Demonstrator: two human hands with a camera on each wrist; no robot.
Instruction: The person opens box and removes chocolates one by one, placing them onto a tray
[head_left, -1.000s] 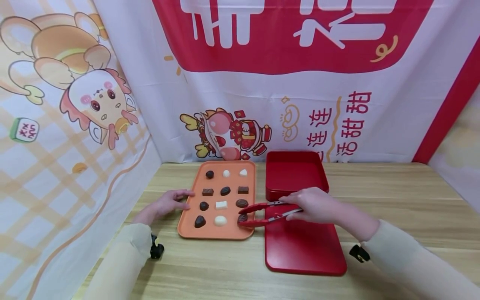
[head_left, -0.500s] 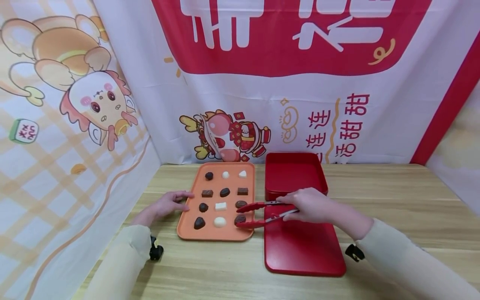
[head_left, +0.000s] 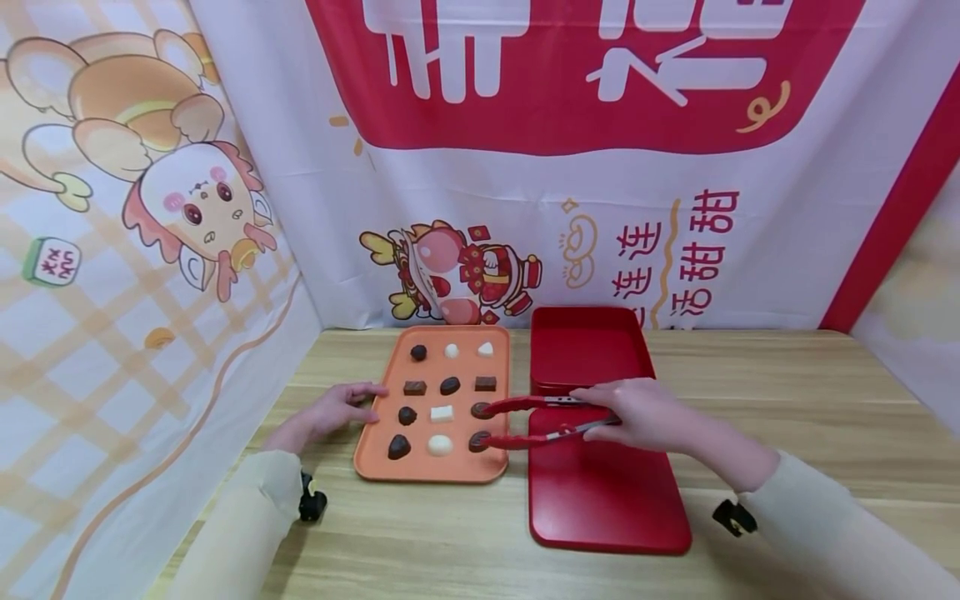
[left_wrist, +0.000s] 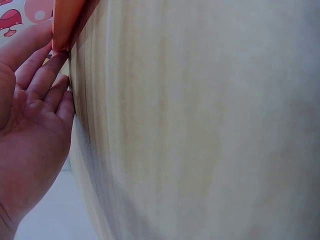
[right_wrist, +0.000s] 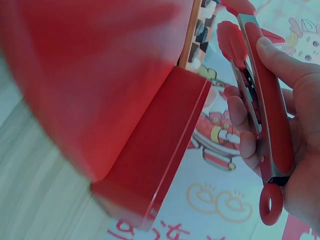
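Observation:
An orange tray point(head_left: 427, 471) bears rows of chocolates, dark, brown and white. My left hand point(head_left: 337, 410) touches the tray's left edge with its fingertips; in the left wrist view the fingers point(left_wrist: 44, 77) lie fairly straight against the rim. My right hand point(head_left: 633, 412) grips a pair of red-and-silver kitchen tongs point(head_left: 519, 403), parted at the tips. One tip lies by an oval brown chocolate point(head_left: 480, 410), the other by a ridged dark chocolate point(head_left: 477, 442); whether they touch, I cannot tell. In the right wrist view the fingers curl round the tongs point(right_wrist: 272, 110).
A deep red box point(head_left: 588, 346) stands at the back, right of the tray. In front of it lies a flat red lid point(head_left: 607, 508), under the tongs and right hand. A printed cloth point(head_left: 450, 179) hangs behind the wooden table point(head_left: 787, 400); another hangs at the left.
My right hand and the tongs have drawn a little to the right, and the tips now stand slightly farther back. The left hand, tray and chocolates stay in place.

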